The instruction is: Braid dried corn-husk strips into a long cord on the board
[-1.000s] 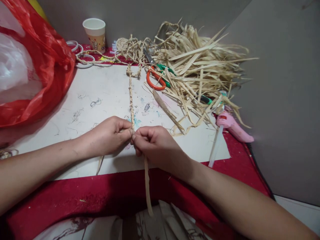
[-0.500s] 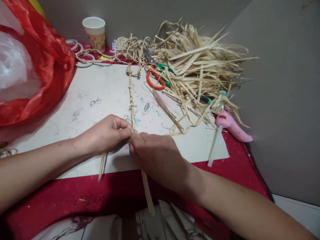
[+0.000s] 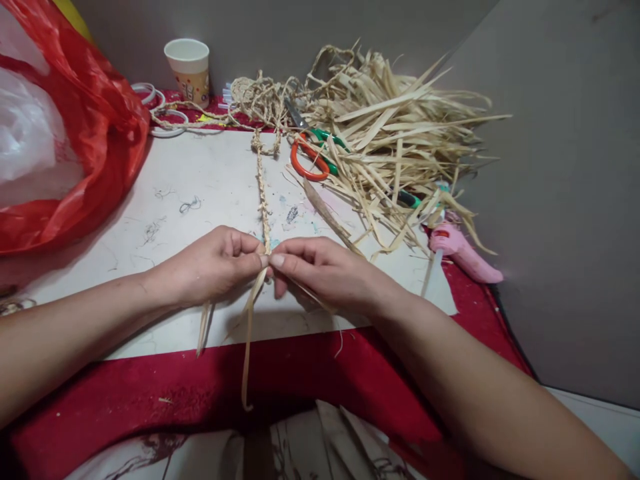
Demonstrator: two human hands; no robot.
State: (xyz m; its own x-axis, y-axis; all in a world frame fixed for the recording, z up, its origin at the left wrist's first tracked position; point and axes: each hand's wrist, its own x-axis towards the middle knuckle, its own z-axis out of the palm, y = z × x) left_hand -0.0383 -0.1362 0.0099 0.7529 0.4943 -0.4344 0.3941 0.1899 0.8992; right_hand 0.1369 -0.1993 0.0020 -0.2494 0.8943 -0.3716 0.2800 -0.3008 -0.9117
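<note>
A thin straw braid point(image 3: 263, 193) runs down the white board, its lower end between my two hands. My left hand point(image 3: 215, 263) pinches that end between thumb and fingers; two loose strand ends point(image 3: 203, 327) stick out below this hand. Touching it from the right, my right hand point(image 3: 320, 270) is closed at the same spot, thumb and forefinger pressed together on the braid. One long straw strand point(image 3: 247, 353) hangs from the pinch down past the board's front edge. Another thin strand passes under my right hand.
On the white board point(image 3: 165, 267) over a red cloth point(image 3: 65, 400) lie scissors point(image 3: 310, 157) beside a heap of dry straw point(image 3: 405, 120). A pink glue gun point(image 3: 465, 253) is at the right. Behind stand a paper cup point(image 3: 189, 70) and coiled braid point(image 3: 260, 97). A red plastic bag point(image 3: 120, 133) bulges at left.
My right hand has turned, so its thumb now shows on top. The long strand that hung below my right hand now hangs between the hands, further left. My left hand has barely moved.
</note>
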